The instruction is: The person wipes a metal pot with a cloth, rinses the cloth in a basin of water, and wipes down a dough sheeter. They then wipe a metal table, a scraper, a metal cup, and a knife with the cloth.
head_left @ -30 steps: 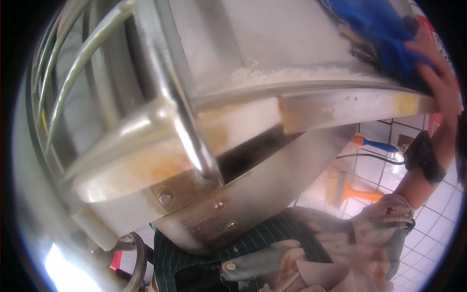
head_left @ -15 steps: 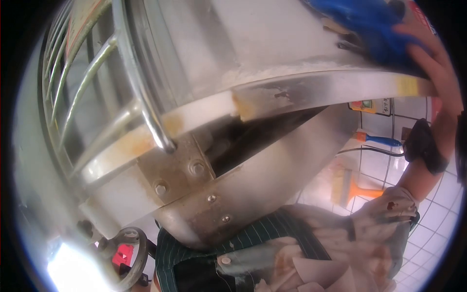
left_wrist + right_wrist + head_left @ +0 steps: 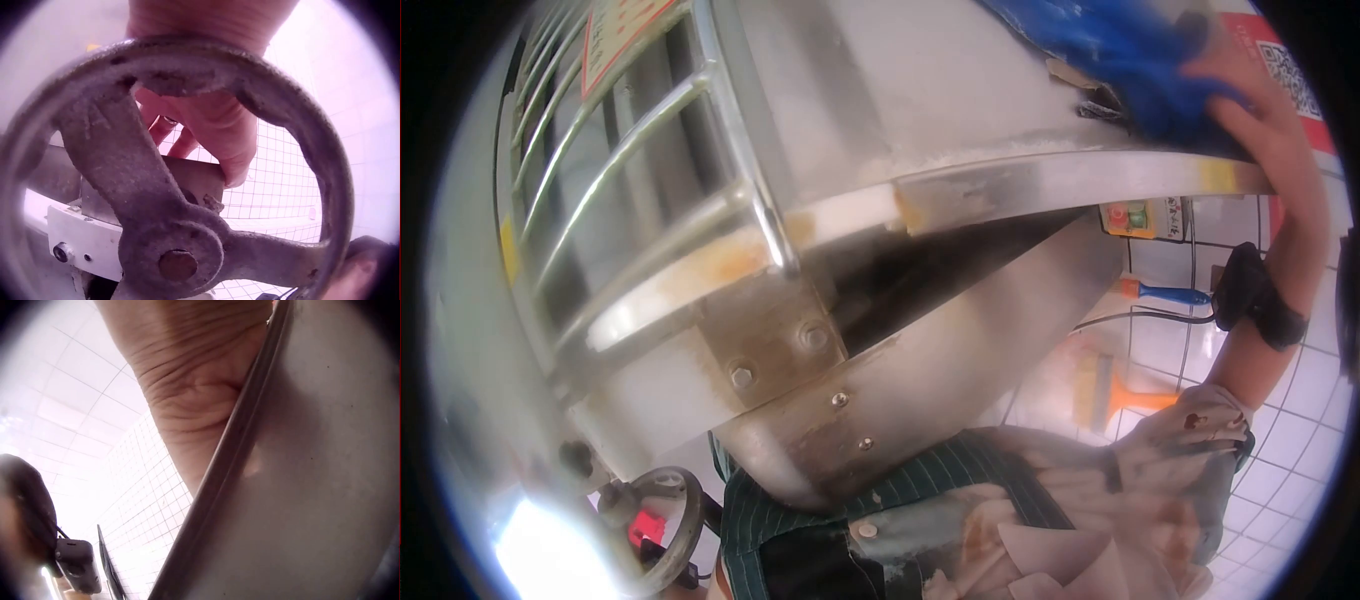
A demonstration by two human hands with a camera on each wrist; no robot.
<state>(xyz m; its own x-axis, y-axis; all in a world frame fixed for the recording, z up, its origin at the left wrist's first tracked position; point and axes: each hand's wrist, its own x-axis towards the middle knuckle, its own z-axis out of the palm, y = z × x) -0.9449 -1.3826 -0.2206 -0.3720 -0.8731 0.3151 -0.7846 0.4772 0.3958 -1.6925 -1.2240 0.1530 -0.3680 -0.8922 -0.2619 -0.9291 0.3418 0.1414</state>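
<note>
In the head view my right hand (image 3: 1250, 110) is over the far right rim of a large metal mixing bowl (image 3: 1050, 175), gripping a crumpled blue sheet (image 3: 1130, 70) above the bowl. The right wrist view shows the palm side against the bowl rim (image 3: 234, 437), with the fingertips hidden. My left hand (image 3: 212, 128), seen through a metal handwheel (image 3: 181, 256) in the left wrist view, has its wrist at the top of the wheel rim. Its fingers and thumb extend down beside a grey metal block (image 3: 194, 175). The head view hides this hand.
A wire guard (image 3: 630, 150) curves over the bowl's left side, and a bolted bracket (image 3: 775, 345) sits under the rim. On the tiled surface beyond are a blue-handled brush (image 3: 1170, 294), an orange-handled brush (image 3: 1140, 400) and a dark cable (image 3: 1150, 317).
The head view has shifted, so more of the guard and its red-edged label shows at the upper left. My right hand keeps hold of the blue sheet over the bowl.
</note>
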